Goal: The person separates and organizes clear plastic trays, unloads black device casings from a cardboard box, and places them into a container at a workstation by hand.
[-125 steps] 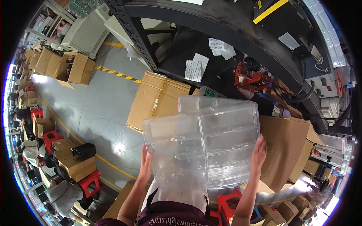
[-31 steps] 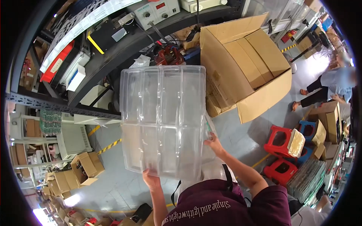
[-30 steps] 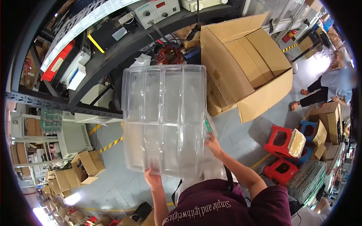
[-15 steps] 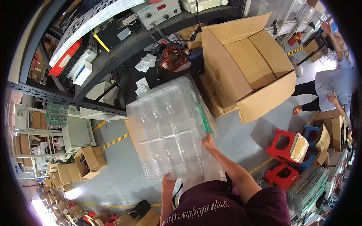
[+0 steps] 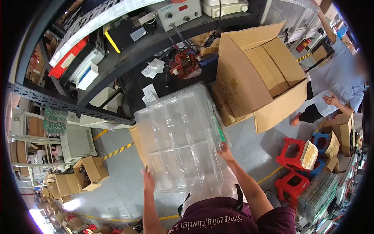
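A clear plastic blister tray (image 5: pixel 171 132) with several moulded compartments lies in front of me, apparently on other trays. Along its right side, green circuit boards (image 5: pixel 221 134) show through the plastic. My right hand (image 5: pixel 226 153) is closed on the right edge near the front corner. Beside the left edge is my left hand (image 5: pixel 148 180), fingers stretched upward and slightly blurred; whether it touches the tray I cannot tell. A piece of brown cardboard (image 5: pixel 136 136) sticks out from under the tray on the left.
An open cardboard box (image 5: pixel 241 74) stands beyond the tray to the right. A dark bench (image 5: pixel 130 84) holds a red fixture (image 5: pixel 185 64) and papers. Red stools (image 5: pixel 290 154) and stacked trays (image 5: pixel 317 195) are at right. Another person (image 5: pixel 331 85) stands at far right.
My left hand has moved from the tray's front edge to its left side. My right hand stays on the right edge. The other person has raised an arm, holding clear plastic.
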Demonstrator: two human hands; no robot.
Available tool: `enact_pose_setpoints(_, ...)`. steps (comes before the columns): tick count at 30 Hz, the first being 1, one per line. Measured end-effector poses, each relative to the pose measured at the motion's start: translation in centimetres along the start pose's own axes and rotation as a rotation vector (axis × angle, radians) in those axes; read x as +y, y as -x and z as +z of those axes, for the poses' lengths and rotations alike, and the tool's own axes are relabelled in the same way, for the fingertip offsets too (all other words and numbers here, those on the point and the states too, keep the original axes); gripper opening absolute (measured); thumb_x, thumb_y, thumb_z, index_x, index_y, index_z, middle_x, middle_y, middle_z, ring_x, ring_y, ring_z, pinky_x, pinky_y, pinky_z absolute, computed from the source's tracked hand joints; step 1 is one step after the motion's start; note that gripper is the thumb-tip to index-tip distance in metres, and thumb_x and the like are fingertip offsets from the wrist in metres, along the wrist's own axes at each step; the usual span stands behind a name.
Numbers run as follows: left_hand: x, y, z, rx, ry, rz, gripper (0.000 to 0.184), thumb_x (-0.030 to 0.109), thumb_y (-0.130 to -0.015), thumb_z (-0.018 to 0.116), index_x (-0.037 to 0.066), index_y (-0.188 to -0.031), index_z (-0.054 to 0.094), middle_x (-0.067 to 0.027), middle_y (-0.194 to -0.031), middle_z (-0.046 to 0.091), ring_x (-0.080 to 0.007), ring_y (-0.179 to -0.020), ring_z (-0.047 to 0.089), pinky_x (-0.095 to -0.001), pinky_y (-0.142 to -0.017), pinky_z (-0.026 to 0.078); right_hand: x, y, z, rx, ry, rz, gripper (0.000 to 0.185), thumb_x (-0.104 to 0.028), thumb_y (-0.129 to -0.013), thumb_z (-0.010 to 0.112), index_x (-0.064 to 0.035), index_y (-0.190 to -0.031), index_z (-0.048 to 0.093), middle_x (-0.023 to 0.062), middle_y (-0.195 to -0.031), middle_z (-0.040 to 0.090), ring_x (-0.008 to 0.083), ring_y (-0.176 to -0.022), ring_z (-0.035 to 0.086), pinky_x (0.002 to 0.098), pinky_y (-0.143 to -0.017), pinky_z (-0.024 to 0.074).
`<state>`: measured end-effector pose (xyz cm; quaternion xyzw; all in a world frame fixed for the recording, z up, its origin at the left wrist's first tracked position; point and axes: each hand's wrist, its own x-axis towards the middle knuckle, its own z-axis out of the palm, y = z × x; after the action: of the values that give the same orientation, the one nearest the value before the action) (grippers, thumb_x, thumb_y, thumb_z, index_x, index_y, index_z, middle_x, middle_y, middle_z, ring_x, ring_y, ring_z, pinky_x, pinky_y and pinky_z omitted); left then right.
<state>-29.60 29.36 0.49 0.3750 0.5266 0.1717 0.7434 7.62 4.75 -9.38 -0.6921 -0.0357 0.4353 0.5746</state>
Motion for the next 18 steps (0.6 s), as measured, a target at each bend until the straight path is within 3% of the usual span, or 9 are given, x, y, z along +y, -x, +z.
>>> enact_pose_setpoints(3, 2.3, -3.6, 3.8, -0.228, 0.034, -0.071, 0.074, 0.059, -0.090, 0.030, 0.009, -0.143, 0.014, -0.0091, -0.147, 0.018, -0.0254, -0.132, 0.025, -0.0387, -0.107, 0.021, -0.9, 0.7, -0.4, 0.006, -0.095, -0.060, 0.084, -0.006, -0.066, 0.071, -0.0046, -0.137, 0.026, 0.0131, -0.133, 0.040, 0.0236, -0.125, 0.037, 0.0331, -0.102, 0.0307)
enact_pose_setpoints(7, 2.7, -5.1, 4.9, -0.164, -0.253, -0.013, 0.075, 0.059, -0.090, 0.031, 0.007, -0.142, 0.016, -0.0096, -0.145, 0.024, -0.0248, -0.131, 0.027, -0.0384, -0.106, 0.022, -3.8, 1.1, -0.9, -0.116, -0.155, -0.018, 0.079, -0.009, -0.070, 0.071, -0.0042, -0.136, 0.027, 0.0108, -0.131, 0.041, 0.0208, -0.119, 0.040, 0.0321, -0.099, 0.0341)
enact_pose_setpoints(9, 1.4, -7.6, 3.8, -0.064, -0.502, 0.211, 0.073, 0.057, -0.090, 0.035, 0.009, -0.142, 0.018, -0.0096, -0.143, 0.029, -0.0258, -0.130, 0.029, -0.0399, -0.104, 0.028, -4.7, 0.8, -0.6, -0.159, -0.099, -0.065, 0.077, -0.009, -0.071, 0.070, -0.0037, -0.136, 0.028, 0.0111, -0.132, 0.040, 0.0214, -0.120, 0.040, 0.0322, -0.099, 0.0340)
enact_pose_setpoints(10, 2.2, -8.1, 3.9, -0.074, -0.506, 0.207, 0.073, 0.057, -0.090, 0.035, 0.009, -0.142, 0.018, -0.0096, -0.143, 0.029, -0.0258, -0.130, 0.029, -0.0399, -0.104, 0.028, -4.9, 0.5, -0.3, -0.148, -0.102, -0.063, 0.077, -0.009, -0.071, 0.070, -0.0037, -0.136, 0.028, 0.0111, -0.132, 0.040, 0.0214, -0.120, 0.040, 0.0322, -0.099, 0.0340)
enact_pose_setpoints(12, 4.5, -8.1, 4.6, -0.362, 0.183, 0.043, 0.060, 0.044, -0.093, 0.040, 0.013, -0.141, 0.021, -0.0082, -0.138, 0.035, -0.0260, -0.120, 0.041, -0.0438, -0.096, 0.037, -4.5, 0.5, -0.2, -0.095, -0.076, -0.087, 0.068, -0.010, -0.078, 0.063, -0.0063, -0.137, 0.030, 0.0067, -0.123, 0.049, 0.0169, -0.109, 0.047, 0.0316, -0.092, 0.0394)
enact_pose_setpoints(15, 6.9, -8.7, 5.1, -0.286, 0.380, -0.100, 0.057, 0.042, -0.094, 0.038, 0.013, -0.141, 0.022, -0.0087, -0.139, 0.035, -0.0265, -0.121, 0.041, -0.0443, -0.098, 0.035, -2.9, -0.8, -0.7, -0.085, 0.004, -0.147, 0.072, -0.009, -0.077, 0.063, -0.0060, -0.139, 0.026, 0.0077, -0.128, 0.046, 0.0165, -0.113, 0.045, 0.0306, -0.094, 0.0381)
enact_pose_setpoints(18, 6.5, -10.3, 6.6, -0.321, 0.354, -0.136, 0.058, 0.042, -0.094, 0.039, 0.013, -0.141, 0.022, -0.0086, -0.138, 0.035, -0.0263, -0.120, 0.041, -0.0441, -0.097, 0.035, -3.3, -0.1, -0.2, -0.012, 0.094, -0.187, 0.076, -0.007, -0.076, 0.062, -0.0055, -0.141, 0.024, 0.0083, -0.131, 0.045, 0.0163, -0.117, 0.043, 0.0294, -0.097, 0.0358)
